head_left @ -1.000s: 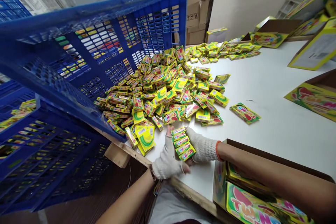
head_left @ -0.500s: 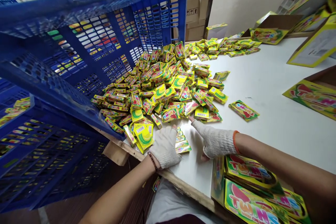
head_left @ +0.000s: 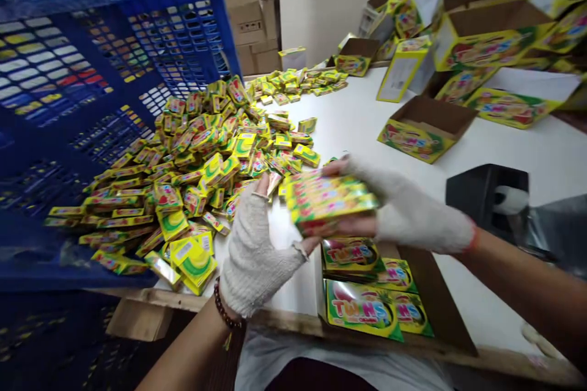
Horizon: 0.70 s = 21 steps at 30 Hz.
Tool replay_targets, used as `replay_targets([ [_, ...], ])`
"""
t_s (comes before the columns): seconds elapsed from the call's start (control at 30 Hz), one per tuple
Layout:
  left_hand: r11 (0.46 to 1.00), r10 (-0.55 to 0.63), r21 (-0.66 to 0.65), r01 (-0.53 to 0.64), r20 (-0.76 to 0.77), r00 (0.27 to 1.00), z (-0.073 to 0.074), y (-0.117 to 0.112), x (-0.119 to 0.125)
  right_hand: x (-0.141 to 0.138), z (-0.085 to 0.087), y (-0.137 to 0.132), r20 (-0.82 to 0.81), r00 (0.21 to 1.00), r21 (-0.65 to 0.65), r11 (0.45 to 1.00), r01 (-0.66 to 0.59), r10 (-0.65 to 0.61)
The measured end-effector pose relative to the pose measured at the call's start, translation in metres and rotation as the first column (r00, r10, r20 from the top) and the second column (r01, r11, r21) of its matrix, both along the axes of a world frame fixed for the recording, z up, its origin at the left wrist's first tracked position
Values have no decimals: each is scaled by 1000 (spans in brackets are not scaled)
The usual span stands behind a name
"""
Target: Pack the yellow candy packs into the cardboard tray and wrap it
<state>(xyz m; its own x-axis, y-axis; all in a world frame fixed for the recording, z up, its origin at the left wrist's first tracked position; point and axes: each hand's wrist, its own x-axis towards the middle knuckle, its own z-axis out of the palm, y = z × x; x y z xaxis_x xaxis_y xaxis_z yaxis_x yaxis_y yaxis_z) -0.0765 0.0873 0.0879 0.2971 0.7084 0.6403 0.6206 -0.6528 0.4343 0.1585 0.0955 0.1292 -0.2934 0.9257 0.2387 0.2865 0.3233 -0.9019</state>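
Note:
Both my hands wear white knit fingerless gloves. My left hand (head_left: pixel 254 244) and my right hand (head_left: pixel 403 211) press from either side on a stack of small yellow-green packets (head_left: pixel 328 201), held in the air above an open carton (head_left: pixel 415 269) at the table's near edge. That carton holds colourful printed packs (head_left: pixel 362 308). To the left a big heap of the same small packets (head_left: pixel 192 159) spills from a tilted blue plastic crate (head_left: pixel 92 91) onto the white table (head_left: pixel 362 122).
Several open yellow printed cartons (head_left: pixel 424 128) stand and lie at the back right. A black tape dispenser (head_left: pixel 488 195) sits at the right. More packets (head_left: pixel 298 80) lie at the far end. Brown cardboard boxes (head_left: pixel 250 18) are stacked behind the crate.
My hands gathered the stack of packets off the table and lifted it rightward over the near carton. My head turned right, so the crate slid left in view.

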Motion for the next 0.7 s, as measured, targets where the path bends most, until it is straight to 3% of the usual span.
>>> replay_targets([
  [0.03,1000,-6,-21,6,24,1000,0,-3,10,17,1,-9,-130,982,-148,982,116,-136],
  [0.1,986,-101,-136,100,-1,995,-6,-11,32,47,-6,-26,-329,865,-418,880,226,-378],
  [0.2,919,-270,-347,186,-211,940,-22,-24,71,72,-25,-46,-426,726,-620,759,200,-539],
  [0.3,876,-351,-474,92,-494,795,-33,-31,98,73,-42,-57,-447,713,-715,695,78,-540],
  [0.4,868,-410,-485,108,-577,707,-38,-36,100,66,-52,-61,-453,739,-746,666,-8,-499],
  [0.53,887,-386,-444,129,-557,735,-46,-47,91,63,-64,-58,-379,832,-738,675,-8,-404],
  [0.7,945,-234,-315,88,-464,854,-63,-67,93,63,-67,-55,-330,876,-743,669,-10,-353],
])
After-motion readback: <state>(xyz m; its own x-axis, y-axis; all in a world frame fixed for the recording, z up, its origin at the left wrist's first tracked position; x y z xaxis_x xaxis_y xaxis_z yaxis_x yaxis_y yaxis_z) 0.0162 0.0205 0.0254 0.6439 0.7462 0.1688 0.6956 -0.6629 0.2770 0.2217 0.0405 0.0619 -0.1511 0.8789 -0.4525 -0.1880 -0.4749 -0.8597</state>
